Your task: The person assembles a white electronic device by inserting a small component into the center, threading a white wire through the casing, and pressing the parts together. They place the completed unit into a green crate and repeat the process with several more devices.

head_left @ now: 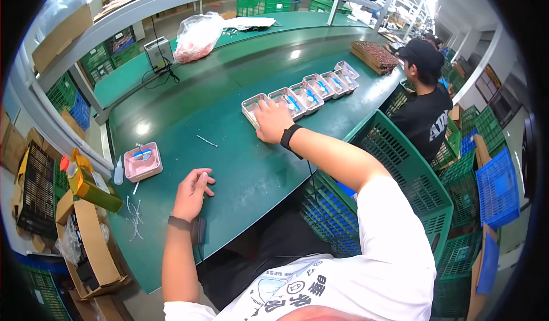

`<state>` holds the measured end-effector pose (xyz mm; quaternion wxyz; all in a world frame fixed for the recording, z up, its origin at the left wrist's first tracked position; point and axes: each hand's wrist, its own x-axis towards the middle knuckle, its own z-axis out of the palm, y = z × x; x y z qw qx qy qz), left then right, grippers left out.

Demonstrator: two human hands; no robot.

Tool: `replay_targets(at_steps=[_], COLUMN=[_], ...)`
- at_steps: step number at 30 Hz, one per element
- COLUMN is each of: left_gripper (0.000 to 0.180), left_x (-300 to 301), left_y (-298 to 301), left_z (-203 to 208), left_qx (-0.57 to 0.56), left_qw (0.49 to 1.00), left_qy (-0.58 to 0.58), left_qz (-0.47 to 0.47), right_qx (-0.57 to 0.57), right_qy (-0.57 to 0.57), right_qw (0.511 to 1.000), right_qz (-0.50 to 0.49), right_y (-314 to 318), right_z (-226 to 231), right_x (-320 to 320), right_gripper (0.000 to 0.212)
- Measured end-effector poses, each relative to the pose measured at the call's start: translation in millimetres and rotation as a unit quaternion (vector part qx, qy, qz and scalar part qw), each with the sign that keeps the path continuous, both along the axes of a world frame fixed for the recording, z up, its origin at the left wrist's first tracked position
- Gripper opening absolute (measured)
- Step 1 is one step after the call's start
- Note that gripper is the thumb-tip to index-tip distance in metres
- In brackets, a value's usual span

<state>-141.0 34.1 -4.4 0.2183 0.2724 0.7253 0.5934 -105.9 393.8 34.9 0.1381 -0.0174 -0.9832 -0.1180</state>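
My right hand [273,119] reaches across to the nearest pink box [247,104] of a row and covers much of it. The fingers bend over the box's rim, with the thumb low at its near side; what lies under the palm is hidden. Behind it, several more pink boxes [313,104] run away to the right, holding blue and white pieces. Over the table's near left part, my left hand [194,194] hovers or rests with fingers loosely curled and apart, holding nothing. Another pink box [143,175] with a blue piece stands to its left.
A thin twisted strand [207,141] lies on the green table [189,109]. White ties [135,221] and a small bottle [118,171] are at the left. A yellow can [91,186] stands beyond the left edge. A green crate [400,175] sits at my right, near a co-worker [423,103].
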Motion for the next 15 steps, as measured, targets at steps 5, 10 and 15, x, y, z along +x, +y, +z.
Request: replay_targets(at_steps=[5,10,15], left_gripper=[0.036,0.032,0.028], left_x=[-4,-2,-10], left_y=[5,-14,3], left_z=[-8,-19,-2], left_qx=[-0.023,-0.034,-0.053], left_qw=[0.999,0.999,0.997], left_qy=[0.018,0.012,0.056], left_qz=[-0.019,-0.015,-0.03], right_qx=[0.055,-0.145,-0.27], right_qy=[0.002,0.185,0.082], right_qw=[0.998,0.965,0.947], right_qz=[-0.03,0.117,-0.152], right_y=[13,-4,82], right_z=[8,106,118], right_x=[15,112,292], right_gripper=[0.04,0.028,0.036])
